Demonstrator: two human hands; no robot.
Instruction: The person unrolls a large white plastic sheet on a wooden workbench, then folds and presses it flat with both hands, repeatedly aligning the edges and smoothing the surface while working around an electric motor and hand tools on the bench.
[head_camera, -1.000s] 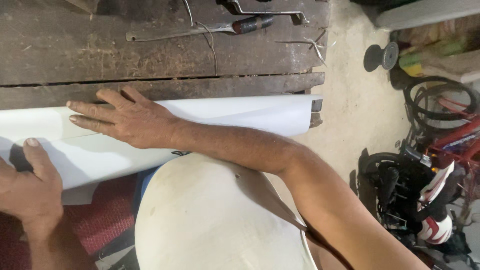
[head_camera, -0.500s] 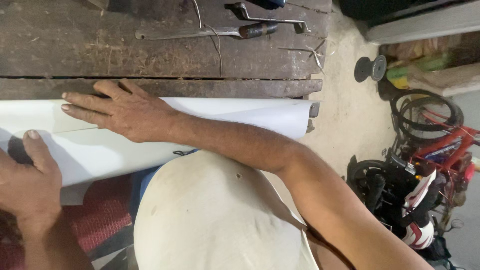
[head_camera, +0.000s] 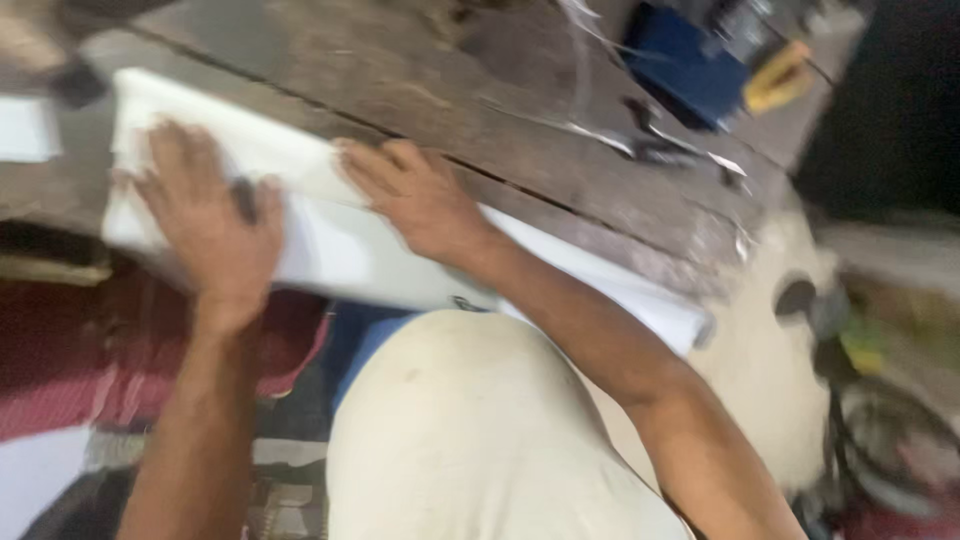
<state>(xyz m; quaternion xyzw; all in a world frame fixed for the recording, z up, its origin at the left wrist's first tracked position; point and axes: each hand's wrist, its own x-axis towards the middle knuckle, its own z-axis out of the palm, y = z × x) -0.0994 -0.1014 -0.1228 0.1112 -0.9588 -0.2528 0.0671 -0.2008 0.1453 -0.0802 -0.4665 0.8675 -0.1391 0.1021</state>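
A long white sheet (head_camera: 340, 250) — smooth, blurred, slanting down to the right — lies flat along a worn wooden workbench's (head_camera: 420, 110) near edge.

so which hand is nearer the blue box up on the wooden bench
Right. The right hand lies flat on the white rolled sheet mid-bench, closer to the blue box; the left hand presses the sheet's far left end.

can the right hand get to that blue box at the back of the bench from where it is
Probably yes, with a stretch. The right hand lies flat on the white sheet, and only bare wooden bench lies between it and the blue box. The picture is blurred, so small clutter may be missed.
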